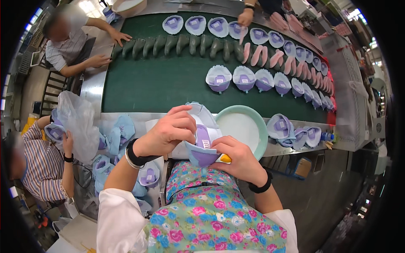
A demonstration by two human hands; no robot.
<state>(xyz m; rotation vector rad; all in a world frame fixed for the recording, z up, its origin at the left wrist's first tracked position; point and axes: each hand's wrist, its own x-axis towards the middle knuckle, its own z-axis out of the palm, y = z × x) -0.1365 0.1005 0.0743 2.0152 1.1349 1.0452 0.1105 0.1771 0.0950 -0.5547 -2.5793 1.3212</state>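
A purple and pale-blue shoe upper (202, 155) is in front of the person's body, held up above the lap by the near edge of the tabletop (145, 117), its lined opening facing up. The right hand (237, 158) has its fingers closed on the upper's right edge, with a small yellow-ended object (225, 158) tucked in the same grip; its kind is hard to tell. The fingers of the left hand (175, 128) are curled narrowly at the opposite edge; whether they pinch the fabric is hidden.

The right hand carries 2 things in 1 grip, so a slack hold could let the upper twist or the yellow-ended object slip. Should that object press into the fabric, it could crease or mark the edge. Pulling unevenly with the 2 hands could stretch the soft rim out of shape.

Just beside the right hand stands a mint-rimmed bowl (264, 133) of white contents. It appears to reach the near edge, so a knock from the wrist could tip it, and a dipping upper could get smeared. At left, loose blue uppers (120, 130) lie heaped and overlapping; a sweep of the left elbow could drag some off.
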